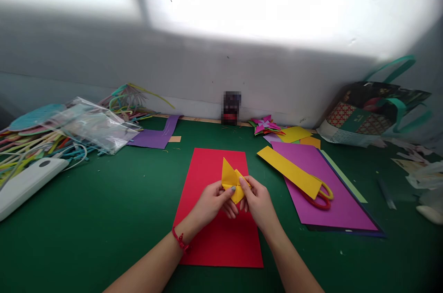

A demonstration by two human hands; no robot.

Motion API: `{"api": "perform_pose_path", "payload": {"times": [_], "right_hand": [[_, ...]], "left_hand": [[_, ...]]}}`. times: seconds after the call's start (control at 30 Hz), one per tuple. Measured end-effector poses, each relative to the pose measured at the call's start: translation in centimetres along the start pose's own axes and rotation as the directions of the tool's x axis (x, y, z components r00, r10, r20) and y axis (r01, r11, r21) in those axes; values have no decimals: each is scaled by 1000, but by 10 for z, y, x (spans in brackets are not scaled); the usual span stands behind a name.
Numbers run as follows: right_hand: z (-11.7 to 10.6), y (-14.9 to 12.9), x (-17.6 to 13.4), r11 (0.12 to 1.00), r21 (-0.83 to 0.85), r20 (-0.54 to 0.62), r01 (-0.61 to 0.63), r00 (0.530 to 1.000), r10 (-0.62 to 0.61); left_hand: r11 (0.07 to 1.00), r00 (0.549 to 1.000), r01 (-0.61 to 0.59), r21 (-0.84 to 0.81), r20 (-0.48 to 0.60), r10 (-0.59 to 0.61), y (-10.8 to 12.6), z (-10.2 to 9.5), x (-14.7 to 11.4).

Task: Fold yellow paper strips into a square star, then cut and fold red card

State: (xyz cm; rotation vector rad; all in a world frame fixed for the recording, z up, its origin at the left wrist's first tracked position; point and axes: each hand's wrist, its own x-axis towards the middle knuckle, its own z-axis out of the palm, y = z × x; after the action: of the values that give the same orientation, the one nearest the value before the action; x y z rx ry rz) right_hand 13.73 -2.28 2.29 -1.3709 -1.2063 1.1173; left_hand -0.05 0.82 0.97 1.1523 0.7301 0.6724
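Note:
A small folded piece of yellow paper (229, 174) is held between both my hands, with one pointed flap standing up at its left. My left hand (216, 198) pinches its left side, thumb on the near face. At the right edge, the thumb and fingers of my right hand (256, 196) close on the same paper. Both hands are above a sheet of red paper (221, 242) lying flat on the green table (138, 224). Some fingertips are hidden behind the folds.
To the right, a yellow strip (290, 173) covers part of the scissors (323, 201) on purple sheets (339, 212). Folded paper stars (266, 125) and a patterned bag (360, 117) stand by the wall. Pipe cleaners, a plastic bag (100, 124) and a white device (31, 184) lie left.

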Motion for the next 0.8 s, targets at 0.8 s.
{"api": "perform_pose_path", "payload": {"times": [0.8], "right_hand": [[-5,-2,1,999,-34,96,1,995,2]], "left_hand": [[991,999,-5,135,34,0,3,-7,-1]]}}
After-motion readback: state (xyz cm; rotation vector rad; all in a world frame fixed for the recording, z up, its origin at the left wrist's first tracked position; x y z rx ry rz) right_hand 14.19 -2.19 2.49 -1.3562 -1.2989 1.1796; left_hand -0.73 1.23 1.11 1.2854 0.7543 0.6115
